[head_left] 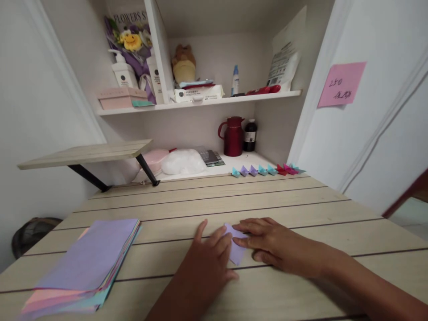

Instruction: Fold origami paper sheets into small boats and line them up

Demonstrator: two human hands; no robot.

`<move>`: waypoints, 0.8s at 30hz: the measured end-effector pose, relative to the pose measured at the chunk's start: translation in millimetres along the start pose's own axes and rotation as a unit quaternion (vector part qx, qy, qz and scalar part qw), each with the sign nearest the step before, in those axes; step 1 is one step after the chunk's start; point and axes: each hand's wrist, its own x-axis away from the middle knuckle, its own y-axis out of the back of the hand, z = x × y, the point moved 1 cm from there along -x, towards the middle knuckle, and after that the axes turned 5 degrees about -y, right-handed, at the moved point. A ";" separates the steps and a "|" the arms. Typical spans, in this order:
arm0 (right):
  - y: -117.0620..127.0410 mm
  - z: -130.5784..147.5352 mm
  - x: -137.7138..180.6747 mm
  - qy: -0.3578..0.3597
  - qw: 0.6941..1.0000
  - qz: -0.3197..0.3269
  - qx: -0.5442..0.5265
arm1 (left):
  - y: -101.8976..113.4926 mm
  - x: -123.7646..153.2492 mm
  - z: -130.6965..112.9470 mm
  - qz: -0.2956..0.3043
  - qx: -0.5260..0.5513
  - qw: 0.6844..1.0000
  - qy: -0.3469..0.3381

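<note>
A small sheet of purple paper (237, 255) is laid on the wood-planked surface (167, 227), and its place is taken here as the centre of the clock. It is covered along its left edge by the fingers of the left hand (211, 258), set at 8 o'clock; these fingers are held apart, with the thumb spread wide, and are laid on the paper rather than clamped. From 3 o'clock the paper is touched by the fingertips of the right hand (277, 243), whose fingers are extended and slightly parted, with the thumb held off below them. At 9 o'clock, well apart from both hands, a loose stack of coloured paper (90, 254) is topped by a purple sheet. At 1 o'clock, a row of folded paper figures (262, 170) in light blue, purple, red and magenta is lined up near the far edge. A red jug (233, 137) is seen at 12 o'clock, with a dark bottle (250, 135) just beside it. At 10 o'clock a raised board (87, 154) is carried on black brackets (88, 177).
</note>
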 end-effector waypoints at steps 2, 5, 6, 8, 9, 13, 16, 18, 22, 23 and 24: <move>-0.1 1.1 -0.8 -0.004 1.000 0.001 -0.003 | -0.3 1.0 -7.1 0.014 -0.003 1.000 -0.012; -2.6 -1.5 -5.6 -0.025 0.999 -0.024 -0.020 | 0.3 1.3 -13.6 0.034 0.009 0.999 0.020; -3.3 -2.6 -7.4 -0.038 0.998 -0.046 -0.029 | 1.3 1.5 -14.5 0.041 0.017 0.999 0.032; -4.0 -2.7 -9.5 -0.073 0.990 -0.113 -0.042 | 4.4 2.5 -14.7 0.047 0.038 0.997 0.043; -4.1 -1.2 -9.7 -0.087 0.985 -0.142 -0.036 | 6.1 3.3 -14.3 0.044 0.049 0.997 0.044; -9.8 10.7 -10.0 -0.011 0.998 -0.054 -0.006 | 10.3 7.2 -11.3 0.028 0.086 0.995 0.051; -15.6 9.1 -15.0 -0.022 1.000 0.004 0.014 | 12.2 8.9 -9.6 0.042 0.110 0.991 0.068; -16.5 3.3 -20.5 -0.055 0.998 -0.008 0.026 | 13.9 9.8 -8.8 0.058 0.127 0.987 0.082; -10.9 0.4 -25.3 -0.080 0.993 -0.082 0.020 | 15.4 12.4 -9.1 0.062 0.148 0.983 0.086; -9.5 2.7 -24.2 -0.079 0.992 -0.102 0.015 | 15.2 12.9 -9.6 0.058 0.150 0.983 0.085; -8.9 5.7 -22.3 -0.073 0.991 -0.110 0.010 | 15.2 13.3 -10.3 0.054 0.151 0.984 0.083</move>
